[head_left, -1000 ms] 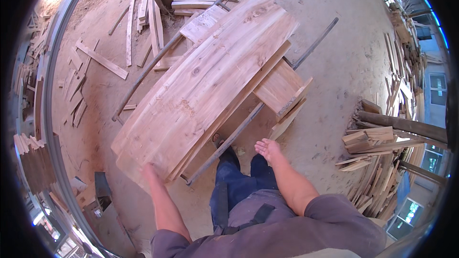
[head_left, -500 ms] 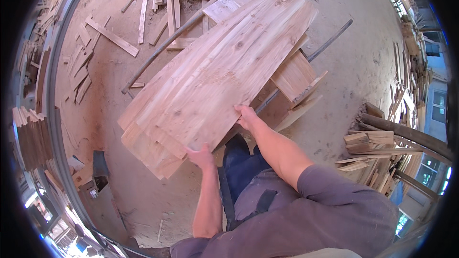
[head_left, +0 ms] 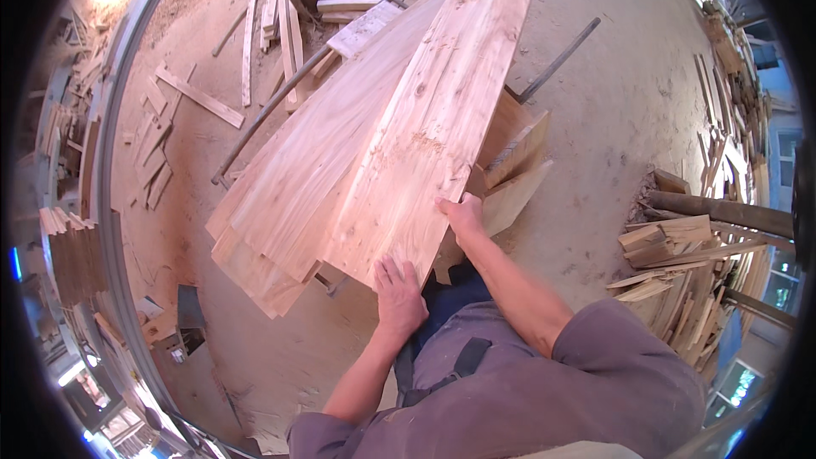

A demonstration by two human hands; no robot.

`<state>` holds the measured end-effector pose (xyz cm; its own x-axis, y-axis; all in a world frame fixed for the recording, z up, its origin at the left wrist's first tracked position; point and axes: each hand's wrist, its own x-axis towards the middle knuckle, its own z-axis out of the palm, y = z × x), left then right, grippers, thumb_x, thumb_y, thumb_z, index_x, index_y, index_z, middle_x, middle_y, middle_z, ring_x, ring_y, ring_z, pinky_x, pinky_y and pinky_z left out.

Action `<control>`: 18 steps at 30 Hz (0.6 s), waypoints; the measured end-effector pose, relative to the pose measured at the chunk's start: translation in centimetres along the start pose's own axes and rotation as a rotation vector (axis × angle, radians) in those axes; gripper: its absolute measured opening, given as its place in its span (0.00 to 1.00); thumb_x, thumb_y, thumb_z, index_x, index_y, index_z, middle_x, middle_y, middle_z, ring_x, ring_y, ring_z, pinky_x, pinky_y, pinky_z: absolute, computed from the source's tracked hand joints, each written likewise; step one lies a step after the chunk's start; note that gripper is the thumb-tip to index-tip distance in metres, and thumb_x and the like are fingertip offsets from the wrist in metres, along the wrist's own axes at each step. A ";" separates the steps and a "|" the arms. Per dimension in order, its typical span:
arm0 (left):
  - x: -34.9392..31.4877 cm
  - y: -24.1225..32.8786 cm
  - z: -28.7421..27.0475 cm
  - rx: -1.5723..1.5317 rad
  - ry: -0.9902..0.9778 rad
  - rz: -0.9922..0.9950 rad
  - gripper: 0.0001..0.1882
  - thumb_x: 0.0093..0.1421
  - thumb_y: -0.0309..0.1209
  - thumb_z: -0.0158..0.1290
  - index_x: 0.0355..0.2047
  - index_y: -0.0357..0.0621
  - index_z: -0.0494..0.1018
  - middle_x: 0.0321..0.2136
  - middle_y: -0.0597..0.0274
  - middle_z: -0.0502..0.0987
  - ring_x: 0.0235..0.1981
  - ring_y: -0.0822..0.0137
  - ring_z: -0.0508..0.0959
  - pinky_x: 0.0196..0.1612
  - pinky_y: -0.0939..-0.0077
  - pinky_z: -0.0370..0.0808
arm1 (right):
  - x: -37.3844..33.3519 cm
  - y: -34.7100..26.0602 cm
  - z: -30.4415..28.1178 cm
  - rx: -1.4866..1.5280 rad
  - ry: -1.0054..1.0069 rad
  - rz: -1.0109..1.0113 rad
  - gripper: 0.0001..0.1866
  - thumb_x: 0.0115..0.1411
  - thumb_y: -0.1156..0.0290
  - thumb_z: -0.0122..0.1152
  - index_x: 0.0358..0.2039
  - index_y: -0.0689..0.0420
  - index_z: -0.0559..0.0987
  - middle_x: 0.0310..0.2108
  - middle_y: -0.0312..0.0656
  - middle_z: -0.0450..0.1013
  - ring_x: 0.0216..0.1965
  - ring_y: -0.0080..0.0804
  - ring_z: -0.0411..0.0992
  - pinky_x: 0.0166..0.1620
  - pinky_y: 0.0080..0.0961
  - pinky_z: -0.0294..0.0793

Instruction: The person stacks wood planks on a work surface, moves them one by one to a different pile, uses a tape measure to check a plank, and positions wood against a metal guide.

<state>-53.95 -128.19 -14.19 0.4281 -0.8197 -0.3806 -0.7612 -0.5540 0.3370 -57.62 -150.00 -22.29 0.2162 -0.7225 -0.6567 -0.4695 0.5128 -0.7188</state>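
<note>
Hands: two, right hand [head_left: 463, 217] clamped on top panel [head_left: 433, 127], left hand [head_left: 400, 299] over its corner, can't tell if gripping
Edges: one panel skewed over 2+ lower panels [head_left: 293, 204], near end overhanging
Room: floor [head_left: 595, 178] between stack and lumber pile [head_left: 671, 246]

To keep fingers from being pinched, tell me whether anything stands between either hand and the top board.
Nothing visible does: the left hand touches the near end of the top board, and the right hand holds its right edge. Other boards show to its left; its underside is hidden.
</note>
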 end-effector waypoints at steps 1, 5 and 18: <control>-0.8 2.0 -2.5 0.066 0.044 0.028 0.38 0.45 0.28 0.61 0.57 0.28 0.63 0.60 0.25 0.64 0.60 0.30 0.67 0.64 0.43 0.63 | -1.7 -2.1 -0.8 -0.054 -0.040 -0.092 0.18 0.57 0.72 0.68 0.46 0.68 0.79 0.37 0.44 0.81 0.34 0.29 0.79 0.38 0.28 0.78; -1.9 0.7 -11.5 -0.240 -0.136 -0.092 0.27 0.51 0.21 0.54 0.53 0.31 0.66 0.44 0.40 0.76 0.48 0.46 0.78 0.50 0.56 0.75 | -8.8 -8.9 -2.9 0.199 -0.440 -0.210 0.18 0.59 0.71 0.65 0.48 0.67 0.79 0.39 0.44 0.81 0.37 0.28 0.80 0.42 0.24 0.78; 1.7 -19.0 -4.0 -1.475 -0.113 -0.606 0.11 0.56 0.14 0.53 0.39 0.36 0.71 0.25 0.74 0.66 0.18 0.78 0.64 0.23 0.80 0.59 | -5.0 10.9 -6.9 -0.040 -0.359 0.080 0.30 0.63 0.56 0.57 0.58 0.65 0.71 0.51 0.54 0.76 0.53 0.48 0.74 0.59 0.39 0.71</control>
<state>-36.83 -119.62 -17.79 0.3907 -0.4591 -0.7979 0.6443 -0.4827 0.5932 -69.78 -143.99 -25.25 0.4606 -0.4683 -0.7540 -0.5285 0.5378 -0.6568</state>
